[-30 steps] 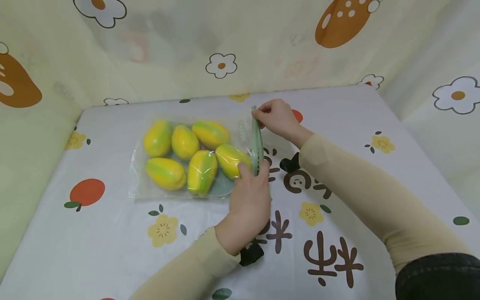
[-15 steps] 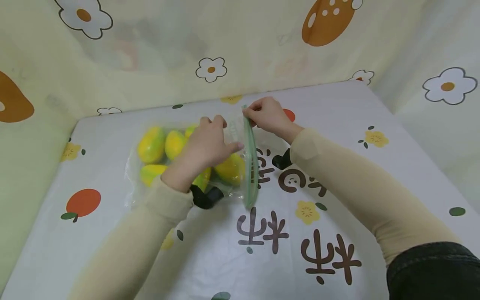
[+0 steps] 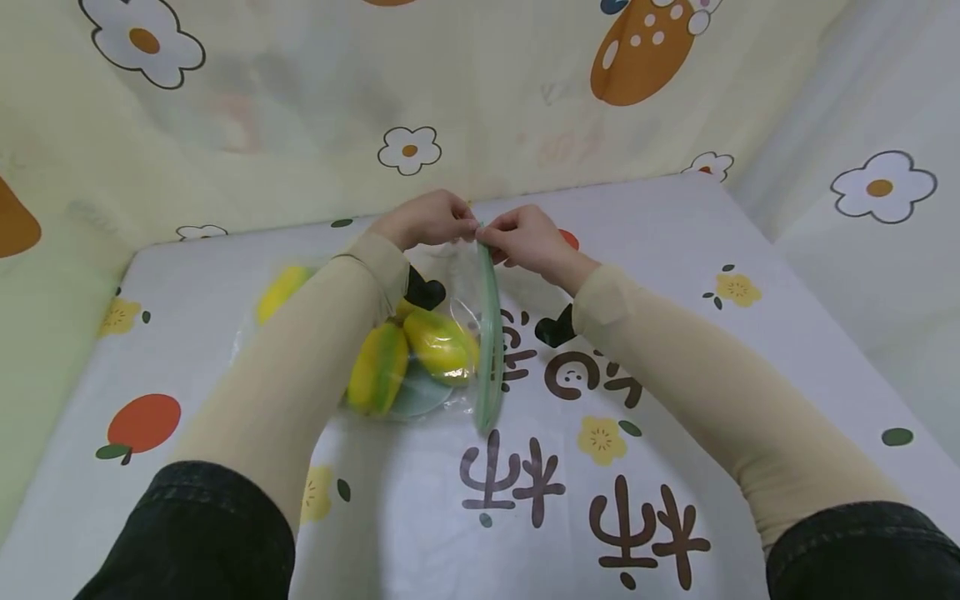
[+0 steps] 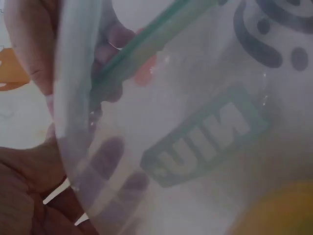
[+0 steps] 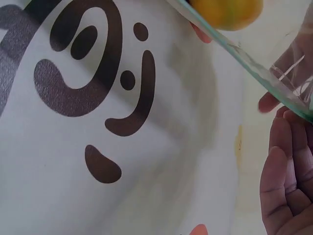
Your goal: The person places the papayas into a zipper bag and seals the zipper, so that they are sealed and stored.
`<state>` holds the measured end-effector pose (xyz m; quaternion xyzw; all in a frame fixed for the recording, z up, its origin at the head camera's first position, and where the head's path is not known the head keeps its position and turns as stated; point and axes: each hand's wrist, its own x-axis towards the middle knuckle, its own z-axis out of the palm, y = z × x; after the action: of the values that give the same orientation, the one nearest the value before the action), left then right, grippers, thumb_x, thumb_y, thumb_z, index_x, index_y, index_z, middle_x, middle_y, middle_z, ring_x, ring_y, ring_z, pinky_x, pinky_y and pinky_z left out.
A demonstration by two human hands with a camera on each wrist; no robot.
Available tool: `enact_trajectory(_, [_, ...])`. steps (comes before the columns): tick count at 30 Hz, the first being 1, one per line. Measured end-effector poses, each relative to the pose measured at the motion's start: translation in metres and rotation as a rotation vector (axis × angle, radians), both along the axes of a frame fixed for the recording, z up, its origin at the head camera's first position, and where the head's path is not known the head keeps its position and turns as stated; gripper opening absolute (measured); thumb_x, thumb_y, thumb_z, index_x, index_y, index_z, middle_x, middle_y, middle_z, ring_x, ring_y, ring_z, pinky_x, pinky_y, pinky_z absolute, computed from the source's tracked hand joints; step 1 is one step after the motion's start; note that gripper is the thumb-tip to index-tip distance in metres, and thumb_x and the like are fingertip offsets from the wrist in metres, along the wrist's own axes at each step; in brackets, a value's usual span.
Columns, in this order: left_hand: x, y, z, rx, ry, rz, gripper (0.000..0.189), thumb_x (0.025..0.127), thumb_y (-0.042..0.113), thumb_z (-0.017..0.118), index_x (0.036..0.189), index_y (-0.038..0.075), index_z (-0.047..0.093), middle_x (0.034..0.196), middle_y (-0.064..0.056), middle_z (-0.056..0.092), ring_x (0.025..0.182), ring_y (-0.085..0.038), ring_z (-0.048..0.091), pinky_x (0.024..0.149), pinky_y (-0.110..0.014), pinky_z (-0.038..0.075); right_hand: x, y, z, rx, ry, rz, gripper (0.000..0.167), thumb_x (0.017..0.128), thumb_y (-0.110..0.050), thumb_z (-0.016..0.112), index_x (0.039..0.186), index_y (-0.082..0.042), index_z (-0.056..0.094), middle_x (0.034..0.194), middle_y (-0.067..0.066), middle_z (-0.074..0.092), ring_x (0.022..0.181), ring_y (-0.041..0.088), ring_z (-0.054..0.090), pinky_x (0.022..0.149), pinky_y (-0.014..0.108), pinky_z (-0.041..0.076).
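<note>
A clear zip bag (image 3: pixel 461 287) with a green zip strip (image 3: pixel 489 350) lies on its side. Inside are several yellow fruits with green streaks, mango-like in shape; one fruit (image 3: pixel 442 346) lies near the opening. My left hand (image 3: pixel 429 220) pinches the bag's far corner, fingertips at the end of the strip. Right beside it, my right hand (image 3: pixel 534 243) pinches that same end between thumb and finger. The left wrist view shows a green printed label (image 4: pixel 205 137) on the film. My left forearm hides part of the bag and some fruits.
A white tablecloth (image 3: pixel 660 375) printed with fruits, flowers and brown characters covers the table. A cream patterned curtain (image 3: pixel 300 125) rises at the back, and a pale curtain (image 3: pixel 900 275) stands on the right. Black wrist camera mounts (image 3: pixel 557 327) sit under the wrists.
My left hand has left the near end of the strip, passed over the fruits and reached the far corner next to my right hand. The right hand keeps its pinch there.
</note>
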<state>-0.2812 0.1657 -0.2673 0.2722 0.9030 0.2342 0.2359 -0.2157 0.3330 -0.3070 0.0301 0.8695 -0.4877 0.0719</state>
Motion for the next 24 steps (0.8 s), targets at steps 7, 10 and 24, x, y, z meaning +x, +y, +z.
enact_trajectory(7, [-0.006,0.006,-0.007,0.02,0.003,-0.004,0.027,0.108,0.02,0.048,0.113,0.0,0.066,0.124,-0.015,0.065,0.103,-0.021,0.053,0.086,-0.03,0.042,0.0,0.0,-0.006,-0.022,-0.005,-0.019,0.035,0.103,-0.03,0.057,0.119,-0.003,0.073,0.11,0.015,0.073,0.098,0.025,0.071,0.081,0.03,0.056])
enact_trajectory(10, [-0.006,0.01,-0.009,0.046,0.017,0.025,0.028,0.107,0.02,0.049,0.114,-0.001,0.067,0.118,-0.014,0.065,0.096,-0.02,0.05,0.08,-0.027,0.04,0.002,0.0,-0.008,-0.043,-0.02,-0.034,0.034,0.103,-0.028,0.057,0.118,-0.002,0.073,0.11,0.015,0.074,0.098,0.025,0.071,0.081,0.031,0.056])
enact_trajectory(24, [-0.014,0.016,-0.014,0.081,0.114,0.16,0.026,0.107,0.018,0.05,0.11,-0.001,0.067,0.102,-0.009,0.065,0.086,-0.014,0.052,0.07,-0.021,0.039,0.055,0.002,-0.02,-0.027,-0.087,0.036,0.029,0.1,-0.025,0.061,0.106,-0.001,0.076,0.081,0.005,0.073,0.091,0.029,0.069,0.079,0.034,0.056])
